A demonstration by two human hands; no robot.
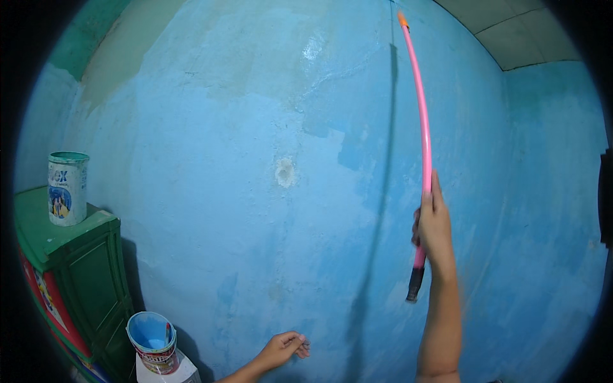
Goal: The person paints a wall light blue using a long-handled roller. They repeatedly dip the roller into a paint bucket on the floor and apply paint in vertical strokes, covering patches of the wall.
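A long pink pole [421,115] with an orange upper end and a black grip at the bottom stands almost upright before a blue wall [217,210]. My right hand [435,226] is wrapped round its lower part, just above the black grip, with one finger stretched along the shaft. What the pole's top carries, if anything, cannot be made out. Low in the middle, my left hand [286,349] hangs near the wall, fingers loosely curled in, with nothing visible in them.
At the left stands a green cabinet [89,274] with a white paint can [75,191] on top. Beside it, a paint bucket [156,360] coated blue inside, with a brush-like tool in it, sits on a white box [185,372]. Grey-green ceiling panels [530,38] are overhead.
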